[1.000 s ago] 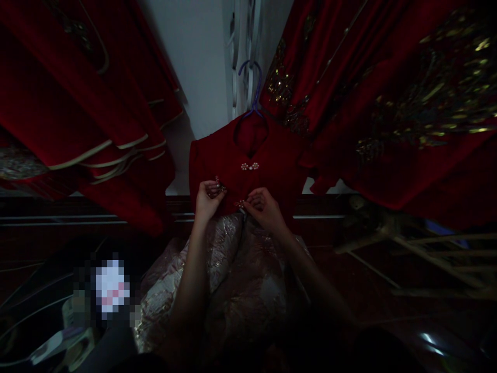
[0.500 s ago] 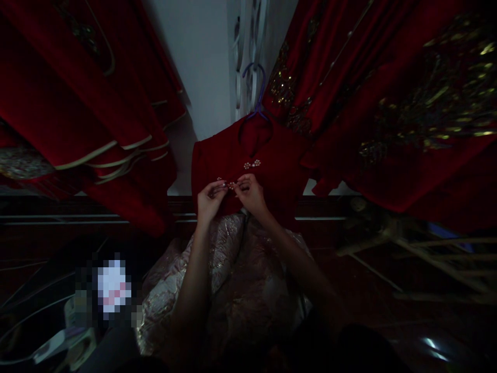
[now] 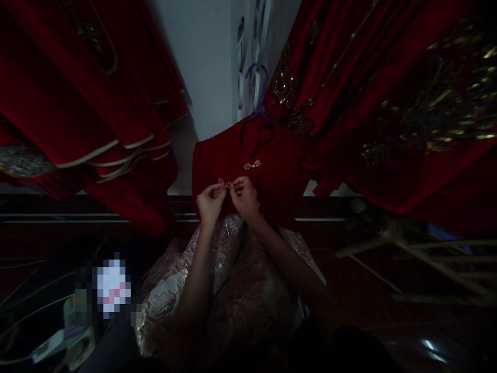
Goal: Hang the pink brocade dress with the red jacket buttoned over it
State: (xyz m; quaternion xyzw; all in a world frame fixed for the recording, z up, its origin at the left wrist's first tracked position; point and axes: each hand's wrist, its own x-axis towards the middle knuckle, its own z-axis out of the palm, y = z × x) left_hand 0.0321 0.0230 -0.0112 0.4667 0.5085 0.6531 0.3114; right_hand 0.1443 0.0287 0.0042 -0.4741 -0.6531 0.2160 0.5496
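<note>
A red garment [image 3: 221,155] hangs from a purple hanger [image 3: 260,103] in front of me, with a pearly flower-shaped button clasp [image 3: 252,165] on its chest. Below that clasp, the fingertips of my left hand [image 3: 212,201] are pinched on a small pearly clasp [image 3: 228,186]. Its other side is pinched by my right hand [image 3: 244,196], whose fingertips almost meet the left ones. Fingers cover most of this lower clasp. Beneath the red garment hangs a pale shiny skirt [image 3: 225,238] with glittering thread, partly behind my forearms.
Red garments with pale trim [image 3: 128,103] hang on the left. Gold-sequinned red garments [image 3: 349,119] hang on the right. A white metal lattice [image 3: 250,46] runs behind the hanger. A wooden rack [image 3: 419,248] stands low at right, and a pixelated patch covers something at lower left.
My right hand has shifted slightly left and down, bringing its fingertips closer to my left hand's. The left hand has barely moved.
</note>
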